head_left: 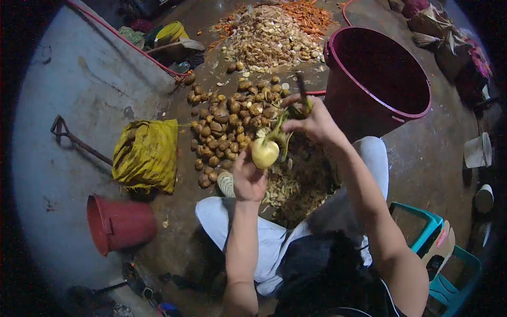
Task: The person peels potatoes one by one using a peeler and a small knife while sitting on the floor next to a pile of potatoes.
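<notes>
My left hand (250,177) cups a pale yellow, mostly peeled round root vegetable (265,153) from below. Above it and to the right, my right hand (316,120) is closed around a narrow dark tool, which looks like a knife (301,84). Long greenish strips (280,127) stretch between the vegetable and my right fingers; whether they are peel or stalks I cannot tell. Brown unpeeled roots, looking like potatoes (222,117), lie heaped just beyond my left hand. Below my hands, between my legs, is a pile of peelings (303,185).
A large maroon bin (351,95) stands at the right. Orange and pale peelings (269,37) are heaped at the back. At left are a yellow sack (148,153), a shovel handle (84,142) and a red bucket (127,224). A teal stool (433,222) stands at lower right.
</notes>
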`<state>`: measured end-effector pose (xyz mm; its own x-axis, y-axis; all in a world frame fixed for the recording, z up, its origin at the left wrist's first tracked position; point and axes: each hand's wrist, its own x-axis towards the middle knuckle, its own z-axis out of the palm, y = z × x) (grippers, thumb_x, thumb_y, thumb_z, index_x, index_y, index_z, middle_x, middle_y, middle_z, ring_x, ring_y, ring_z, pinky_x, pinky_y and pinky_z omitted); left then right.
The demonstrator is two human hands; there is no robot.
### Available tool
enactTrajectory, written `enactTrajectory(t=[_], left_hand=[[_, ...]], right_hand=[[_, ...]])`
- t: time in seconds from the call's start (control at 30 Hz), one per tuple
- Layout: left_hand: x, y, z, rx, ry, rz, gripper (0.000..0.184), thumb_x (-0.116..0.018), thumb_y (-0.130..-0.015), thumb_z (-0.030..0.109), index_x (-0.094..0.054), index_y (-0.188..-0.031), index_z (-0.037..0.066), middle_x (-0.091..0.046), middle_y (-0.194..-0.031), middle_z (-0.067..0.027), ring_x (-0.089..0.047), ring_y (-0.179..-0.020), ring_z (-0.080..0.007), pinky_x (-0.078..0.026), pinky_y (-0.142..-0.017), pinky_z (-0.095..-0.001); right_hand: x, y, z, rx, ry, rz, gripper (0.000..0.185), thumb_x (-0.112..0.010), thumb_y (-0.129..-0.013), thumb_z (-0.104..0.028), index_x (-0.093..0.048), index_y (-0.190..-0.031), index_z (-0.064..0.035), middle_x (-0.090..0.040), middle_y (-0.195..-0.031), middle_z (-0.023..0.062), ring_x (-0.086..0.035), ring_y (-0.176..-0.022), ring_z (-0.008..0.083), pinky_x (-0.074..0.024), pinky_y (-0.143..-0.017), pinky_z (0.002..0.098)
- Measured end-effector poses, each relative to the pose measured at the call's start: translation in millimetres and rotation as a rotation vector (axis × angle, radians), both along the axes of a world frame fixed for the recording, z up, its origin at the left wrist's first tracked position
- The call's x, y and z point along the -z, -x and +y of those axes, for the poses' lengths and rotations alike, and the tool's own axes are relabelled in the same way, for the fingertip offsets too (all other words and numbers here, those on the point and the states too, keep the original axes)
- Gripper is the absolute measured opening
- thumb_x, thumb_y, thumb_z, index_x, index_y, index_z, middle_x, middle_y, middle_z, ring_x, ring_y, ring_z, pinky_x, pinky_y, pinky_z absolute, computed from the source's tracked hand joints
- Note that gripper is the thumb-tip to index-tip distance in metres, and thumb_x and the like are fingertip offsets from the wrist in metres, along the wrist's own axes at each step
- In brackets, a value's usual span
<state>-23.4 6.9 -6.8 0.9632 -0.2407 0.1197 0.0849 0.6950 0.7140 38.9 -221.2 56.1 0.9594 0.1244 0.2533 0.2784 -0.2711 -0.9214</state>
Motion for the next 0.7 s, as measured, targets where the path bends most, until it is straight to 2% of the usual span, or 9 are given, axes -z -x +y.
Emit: enactTrajectory(t=[0.07,0.1,0.13,0.2,0.27,0.33,0.6,0.67,0.7], left_hand=[[4,-7,2,-0.060,0.211,0.147,0.061,-0.068,-0.078,0.013,-0.044,-0.130,-0.005,-0.053,-0.129,-0.0186,-0.051,-0.120,-0.0347,-0.042,-0.104,-0.0467],[15,-9,4,-0.088,0.101,0.153,0.051,-0.058,-0.084,0.018,-0.047,-0.128,-0.004,-0.053,-0.129,-0.0193,-0.050,-0.120,-0.0363,-0.040,-0.105,-0.0489],[1,-7,-3,-0.086,0.101,0.153,0.051,-0.058,-0.084,0.018,-0.047,-0.128,-0.004,-0.053,-0.129,-0.0193,-0.050,-0.120,-0.0363,-0.040,-0.105,-0.0489],[-21,-4,-22,-0.029,0.474,0.412,0.044,-0.058,-0.082,0.019,-0.054,-0.121,-0.001,-0.058,-0.121,-0.0171,-0.059,-0.108,-0.0314,-0.050,-0.094,-0.0431],[8,-21,-7,-0.152,0.429,0.460,0.039,-0.048,-0.093,0.026,-0.051,-0.124,0.002,-0.059,-0.118,-0.0156,-0.062,-0.099,-0.0304,-0.054,-0.086,-0.0461],[6,-28,1,-0.140,0.256,0.405,0.039,-0.044,-0.097,0.030,-0.049,-0.125,0.002,-0.059,-0.117,-0.0147,-0.061,-0.100,-0.0299,-0.054,-0.085,-0.0460],[5,-30,-5,-0.078,0.154,0.396,0.044,-0.049,-0.097,0.033,-0.047,-0.128,0.002,-0.058,-0.116,-0.0141,-0.062,-0.098,-0.0281,-0.055,-0.081,-0.0411],[-9,-22,-9,-0.060,0.020,0.194,0.048,-0.057,-0.093,0.027,-0.044,-0.131,0.001,-0.058,-0.113,-0.0139,-0.064,-0.091,-0.0275,-0.057,-0.076,-0.0377],[-12,-22,-12,-0.060,-0.001,0.205,0.057,-0.067,-0.085,0.016,-0.041,-0.133,0.000,-0.058,-0.110,-0.0136,-0.065,-0.083,-0.0254,-0.057,-0.073,-0.0344]], right_hand=[[8,-9,-13,0.077,-0.059,0.073,0.045,-0.086,-0.064,-0.015,-0.063,-0.100,-0.0011,-0.064,-0.096,0.0036,-0.058,-0.089,0.0129,-0.0468,-0.081,0.0296],[12,-12,-10,0.066,-0.052,0.063,0.044,-0.085,-0.065,-0.016,-0.063,-0.100,-0.0013,-0.064,-0.095,0.0034,-0.057,-0.088,0.0127,-0.0467,-0.080,0.0293],[20,-13,-6,0.058,-0.046,0.060,0.044,-0.085,-0.065,-0.017,-0.063,-0.100,-0.0016,-0.064,-0.095,0.0032,-0.057,-0.087,0.0125,-0.0466,-0.079,0.0290],[29,-11,3,0.069,0.026,0.045,0.042,-0.085,-0.067,-0.020,-0.063,-0.099,-0.0020,-0.064,-0.090,0.0023,-0.057,-0.085,0.0120,-0.0467,-0.079,0.0294],[33,-13,4,0.032,0.085,-0.017,0.040,-0.084,-0.070,-0.022,-0.063,-0.098,-0.0019,-0.064,-0.088,0.0024,-0.057,-0.085,0.0122,-0.0468,-0.079,0.0300],[34,-13,5,0.047,0.092,-0.005,0.038,-0.082,-0.072,-0.023,-0.063,-0.098,-0.0018,-0.064,-0.088,0.0023,-0.057,-0.085,0.0119,-0.0467,-0.079,0.0299],[40,-15,0,0.050,-0.068,0.121,0.028,-0.068,-0.087,-0.025,-0.061,-0.096,-0.0002,-0.062,-0.083,0.0003,-0.055,-0.078,0.0084,-0.0463,-0.073,0.0268],[45,-21,0,0.037,-0.023,0.054,0.025,-0.063,-0.091,-0.024,-0.061,-0.096,0.0006,-0.062,-0.081,0.0013,-0.054,-0.077,0.0089,-0.0460,-0.070,0.0277],[41,-21,3,0.073,0.053,0.033,0.024,-0.061,-0.091,-0.023,-0.061,-0.096,0.0004,-0.061,-0.078,0.0037,-0.053,-0.076,0.0091,-0.0457,-0.069,0.0290]])
